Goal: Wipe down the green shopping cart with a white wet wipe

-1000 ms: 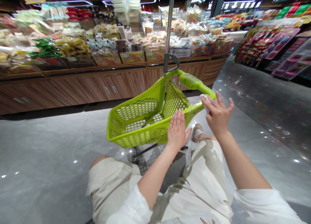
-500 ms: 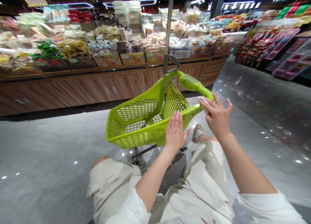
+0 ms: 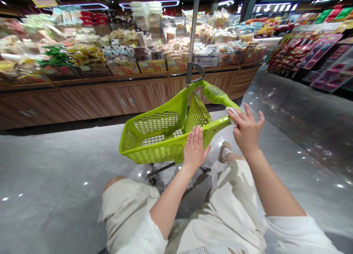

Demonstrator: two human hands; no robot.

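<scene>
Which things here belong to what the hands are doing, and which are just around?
Part of it:
- left hand, flat on the lime-green plastic shopping cart
- right hand
- crumpled white cloth, on the cart's rim

Just around:
- wooden display counter
- pink-packaged goods rack

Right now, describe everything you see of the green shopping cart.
The lime-green plastic shopping cart on the grey floor has a perforated basket, a handle with a darker panel, and a tall metal pole. The left hand touches its rim; the right hand presses a white cloth to it.
</scene>
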